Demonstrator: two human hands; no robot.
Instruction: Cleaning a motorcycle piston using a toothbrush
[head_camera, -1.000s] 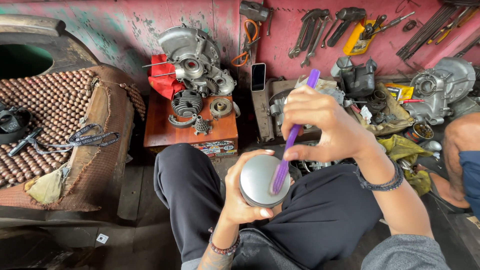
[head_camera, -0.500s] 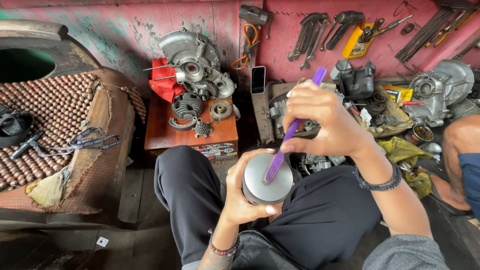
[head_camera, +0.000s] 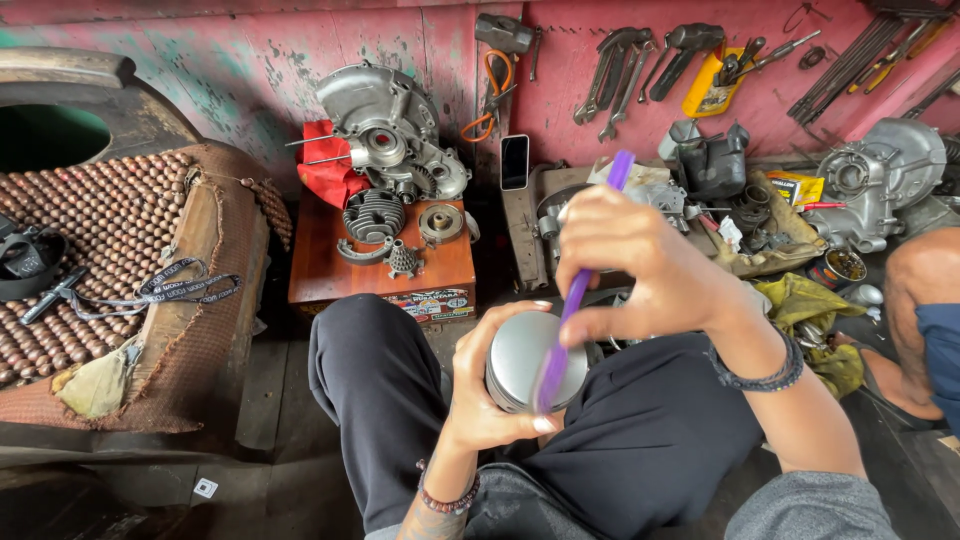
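Engine repair workshop: hanging wrenches, engine casings.

Phone upright against pink wall, dark blank screen, pale rim. Sticker strip along front edge of orange box: multicoloured, rectangular. Small yellow-red carton at right among parts. Small white square tag on floor, dark mark at centre.

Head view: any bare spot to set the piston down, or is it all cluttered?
Bare floor boards lie between the beaded seat and the left knee. The orange box has only a thin free strip at its right edge; engine parts fill the rest. Right of the phone is crowded with parts and rags. Left hand holds the piston, right hand the purple brush.
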